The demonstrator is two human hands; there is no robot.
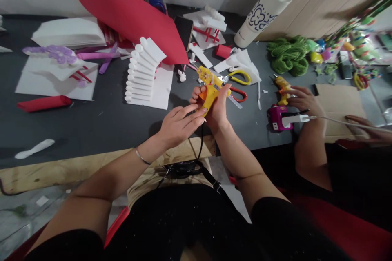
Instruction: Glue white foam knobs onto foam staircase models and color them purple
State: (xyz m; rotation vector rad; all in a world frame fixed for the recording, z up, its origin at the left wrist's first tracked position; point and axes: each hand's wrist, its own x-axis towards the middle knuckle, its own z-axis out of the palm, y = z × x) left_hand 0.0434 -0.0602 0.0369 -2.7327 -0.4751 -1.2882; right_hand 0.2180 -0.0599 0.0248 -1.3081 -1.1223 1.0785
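Note:
A yellow glue gun [211, 97] with an orange trigger is held over the table's front part, its nozzle end pointing away from me. My right hand [219, 108] is wrapped round its handle from the right, fingertips showing past the trigger. From the left, my left hand [180, 124] presses its nearly straight fingers across the handle; its thumb is partly hidden. A black cord [201, 147] hangs below the handle. Just beyond the gun lie yellow-handled scissors [240, 76] and a red-orange handle [239, 94]. A fan of white paper strips with rounded tips [142, 73] sits left of it.
Red sheet material [131, 16] leans across the back. A white bottle [260, 12] stands behind, near green yarn [288, 55]. At the right, a co-worker's hand [303, 100] touches another yellow glue gun [281, 85] beside a purple power adapter [279, 118]. A white spatula-like piece [35, 149] lies far left.

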